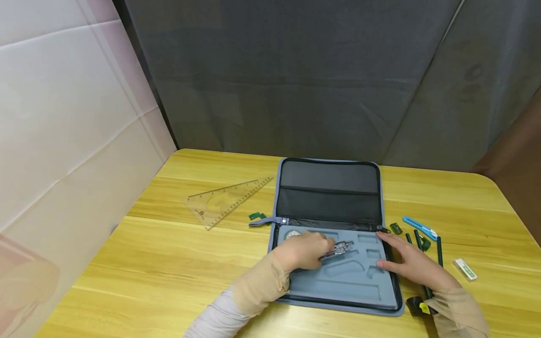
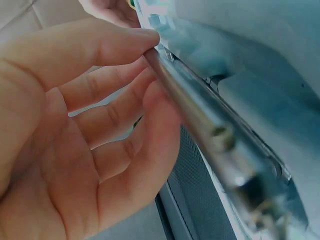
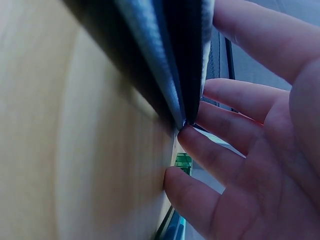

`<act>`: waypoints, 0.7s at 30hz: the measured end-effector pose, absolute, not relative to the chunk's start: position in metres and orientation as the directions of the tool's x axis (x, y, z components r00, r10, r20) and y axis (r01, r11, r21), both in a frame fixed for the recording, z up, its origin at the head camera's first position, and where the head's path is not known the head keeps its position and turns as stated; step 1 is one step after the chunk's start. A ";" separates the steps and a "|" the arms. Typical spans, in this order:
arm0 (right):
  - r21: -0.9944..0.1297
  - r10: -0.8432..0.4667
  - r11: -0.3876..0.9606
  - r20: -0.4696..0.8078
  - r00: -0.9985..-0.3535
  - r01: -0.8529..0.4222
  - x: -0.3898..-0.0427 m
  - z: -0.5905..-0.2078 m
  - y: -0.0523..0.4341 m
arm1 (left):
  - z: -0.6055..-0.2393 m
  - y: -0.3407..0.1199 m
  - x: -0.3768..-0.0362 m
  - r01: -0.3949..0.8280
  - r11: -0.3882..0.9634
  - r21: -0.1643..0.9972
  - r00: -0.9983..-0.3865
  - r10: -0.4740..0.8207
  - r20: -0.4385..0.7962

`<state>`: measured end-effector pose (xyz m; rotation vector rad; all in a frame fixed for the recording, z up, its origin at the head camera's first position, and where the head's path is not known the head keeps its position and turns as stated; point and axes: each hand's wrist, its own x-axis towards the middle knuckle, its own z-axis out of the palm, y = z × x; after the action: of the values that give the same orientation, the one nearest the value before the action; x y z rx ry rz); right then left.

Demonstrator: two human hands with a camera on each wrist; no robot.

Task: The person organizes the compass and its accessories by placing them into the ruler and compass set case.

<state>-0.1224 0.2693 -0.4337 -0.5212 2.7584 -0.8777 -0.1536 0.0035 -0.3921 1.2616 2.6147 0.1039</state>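
**Compass in my left hand, over the case's foam tray**

My left hand (image 1: 305, 251) has its fingers curled round a metal drafting compass (image 1: 338, 249), pinching it near one end; in the left wrist view the thumb and fingertips (image 2: 150, 105) close on the steel shaft (image 2: 210, 125), which runs away from the palm. From the head view the compass's long axis lies roughly left to right, tilted up a little toward the right, so its free end points away from my left hand toward the middle of the grey foam tray (image 1: 338, 281). It sits just above or on the tray, beside the shaped cut-outs (image 1: 344, 268); I cannot tell whether it touches the foam.

My right hand (image 1: 412, 265) lies flat with straight fingers on the right edge of the open zip case (image 1: 329, 192), holding nothing; the right wrist view shows its fingertips (image 3: 200, 145) against the case's edge (image 3: 165, 95). The left hand is plainly the nearer one to the compass.

Further out on the wooden table (image 1: 169, 263): a clear set square (image 1: 224, 202) to the left, well apart, and green pencils (image 1: 422, 244), a blue tool (image 1: 419, 227) and an eraser (image 1: 465, 269) to the right.
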 end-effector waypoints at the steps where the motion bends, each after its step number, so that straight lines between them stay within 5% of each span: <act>1: -0.591 -0.389 0.760 -0.082 -0.918 -0.269 -0.122 -0.434 0.269 | -0.392 0.004 -0.153 0.767 0.621 0.162 -0.597 0.783 -0.176; 21: -0.583 -0.387 0.763 -0.069 -0.919 -0.277 -0.122 -0.434 0.269 | -0.395 0.013 -0.150 0.780 0.613 0.125 -0.587 0.786 -0.193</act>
<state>-0.1217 0.2691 -0.4340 -0.5275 2.7731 -0.8740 -0.1498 0.0128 -0.3949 1.2882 2.6104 0.0392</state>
